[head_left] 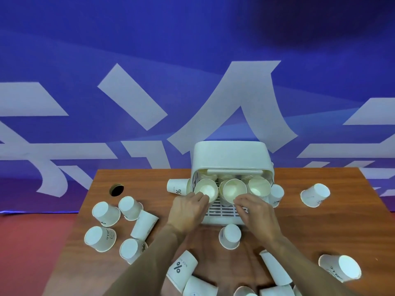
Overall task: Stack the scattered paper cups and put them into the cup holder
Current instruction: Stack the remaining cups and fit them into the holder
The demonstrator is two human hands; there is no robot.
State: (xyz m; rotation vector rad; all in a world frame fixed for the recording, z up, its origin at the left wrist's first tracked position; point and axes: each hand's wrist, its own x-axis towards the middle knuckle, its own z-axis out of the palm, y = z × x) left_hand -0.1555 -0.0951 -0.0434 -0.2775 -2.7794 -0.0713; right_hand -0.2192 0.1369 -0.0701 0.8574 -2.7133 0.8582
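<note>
- Three cups sit side by side, mouths toward the camera, in the open front of the white cup holder (230,154) at the far edge of the worktop (149,180): the left cup (206,190), the middle cup (233,190) and the right cup (257,188).
- More rims show behind them.
- The left hand (188,208) curls its fingers over the left cup's near rim.
- The right hand (255,210), fingers bent, grips the middle cup's near rim.
- Both hands are over the holder's slatted tray (222,211).
- Loose cups are scattered on the worktop, most upside down; a sideways cup (177,188) lies against the holder's left wall.
</note>
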